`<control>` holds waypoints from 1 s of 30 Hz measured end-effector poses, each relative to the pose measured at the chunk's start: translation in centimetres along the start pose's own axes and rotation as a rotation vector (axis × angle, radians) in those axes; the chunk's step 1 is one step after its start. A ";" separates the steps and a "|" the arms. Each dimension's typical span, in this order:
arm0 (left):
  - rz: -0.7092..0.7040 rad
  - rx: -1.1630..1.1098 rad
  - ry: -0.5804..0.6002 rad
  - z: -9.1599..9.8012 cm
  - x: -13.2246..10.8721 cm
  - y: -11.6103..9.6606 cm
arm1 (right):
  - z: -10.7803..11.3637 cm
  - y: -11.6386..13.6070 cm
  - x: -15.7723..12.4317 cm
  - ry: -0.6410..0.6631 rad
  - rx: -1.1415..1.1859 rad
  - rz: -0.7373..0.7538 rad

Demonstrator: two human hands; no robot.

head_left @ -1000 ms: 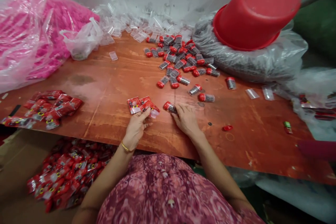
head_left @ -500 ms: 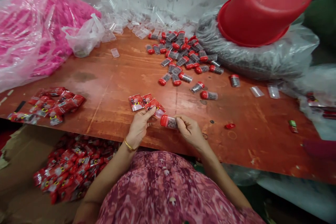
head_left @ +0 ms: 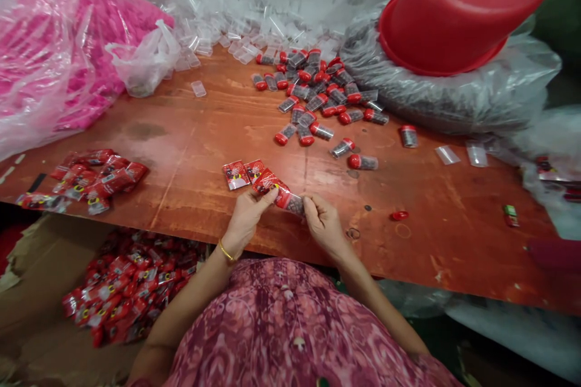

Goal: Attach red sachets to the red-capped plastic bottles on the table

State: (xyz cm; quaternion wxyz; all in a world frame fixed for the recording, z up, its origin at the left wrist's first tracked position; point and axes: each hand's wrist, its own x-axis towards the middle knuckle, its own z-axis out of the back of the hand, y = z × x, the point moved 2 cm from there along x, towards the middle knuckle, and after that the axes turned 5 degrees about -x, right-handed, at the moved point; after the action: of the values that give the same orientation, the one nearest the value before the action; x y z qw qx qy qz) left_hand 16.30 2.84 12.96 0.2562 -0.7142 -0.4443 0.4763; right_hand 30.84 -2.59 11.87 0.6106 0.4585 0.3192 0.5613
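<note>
My left hand (head_left: 247,217) pinches a red printed wrapper (head_left: 264,180) between thumb and fingers, above the table's front edge. From the other side, my right hand (head_left: 325,221) grips the far end of a clear, red-capped container (head_left: 294,203) with dark contents. The container's capped end meets the wrapper at my left thumb; how far it sits inside, I cannot tell. Two more flat red wrappers (head_left: 235,175) lie just beyond my left hand. Farther back is a pile of similar red-capped containers (head_left: 313,91).
Filled red packets (head_left: 100,178) lie on the left, with more in a cardboard box (head_left: 36,290) below. A pink-filled bag (head_left: 68,48), clear plastic pieces (head_left: 240,42) and a red bucket (head_left: 458,18) on a grey bag line the back. A red cap (head_left: 400,215) lies right.
My right hand has brought the container's red end up against the wrapper in my left hand; before, a small gap showed between them. My left thumb has shifted slightly right.
</note>
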 end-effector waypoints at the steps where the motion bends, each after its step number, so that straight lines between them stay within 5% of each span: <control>1: -0.002 -0.011 0.006 -0.2 -0.1 0.1 | -0.1 0.0 0.0 -0.004 -0.004 0.006; 9: 0.020 -0.126 -0.013 -0.5 -0.2 1.0 | -2.1 0.5 0.2 -0.184 -0.044 0.073; 13: 0.010 -0.147 -0.016 -0.5 0.0 0.8 | -2.8 0.7 0.2 -0.130 -0.049 0.075; 20: -0.068 -0.042 -0.010 -0.3 0.3 1.0 | -3.1 0.4 0.1 -0.044 0.110 -0.050; 24: -0.188 0.098 0.018 -0.4 -0.2 1.9 | -3.8 0.1 -0.2 -0.153 0.246 -0.159; 30: -0.157 -0.074 0.023 -1.0 -0.7 3.0 | -4.1 0.2 0.1 -0.219 0.333 -0.184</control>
State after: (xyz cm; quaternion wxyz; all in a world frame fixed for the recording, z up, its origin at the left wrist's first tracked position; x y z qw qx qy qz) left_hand 18.28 0.86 11.35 0.2712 -0.6914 -0.5136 0.4298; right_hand 27.05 -1.70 10.50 0.6062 0.5802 0.3798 0.3894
